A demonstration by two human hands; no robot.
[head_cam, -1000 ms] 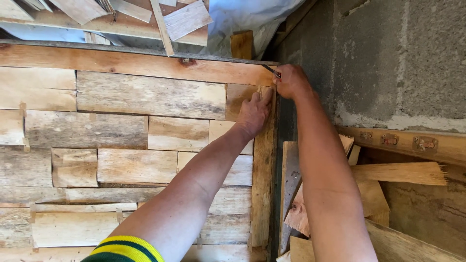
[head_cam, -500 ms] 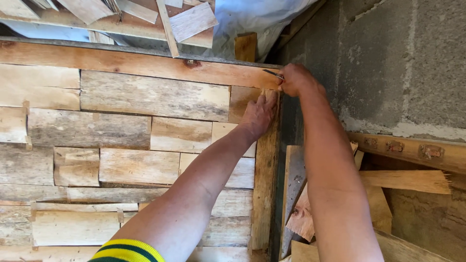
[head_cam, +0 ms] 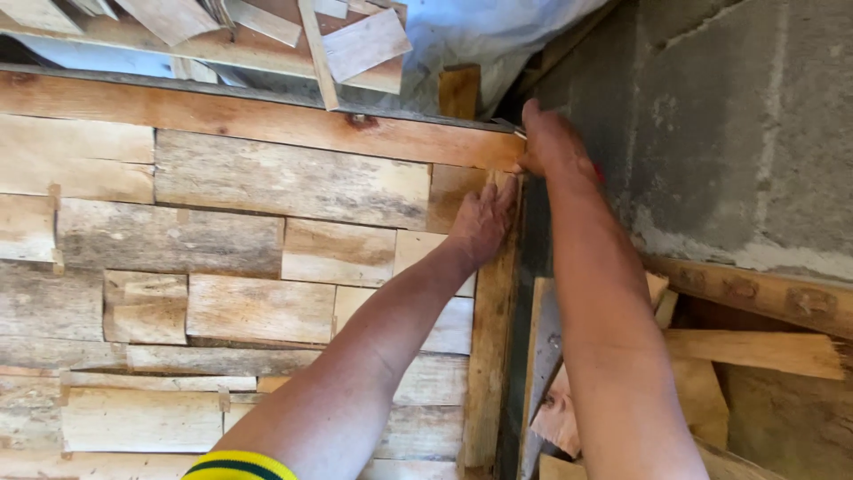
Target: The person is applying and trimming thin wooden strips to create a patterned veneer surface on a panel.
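Both at the panel's corner — left hand flat, right hand closed, contents hidden.

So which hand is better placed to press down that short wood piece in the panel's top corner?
Left, probably. The left hand lies flat on the short wood piece beside the frame edge. The right hand is busy at the frame's corner, off the piece.

Whatever the right hand grips at the panel corner is hidden inside its closed fingers; the left hand covers a small board, and the scrap pile runs past the top edge
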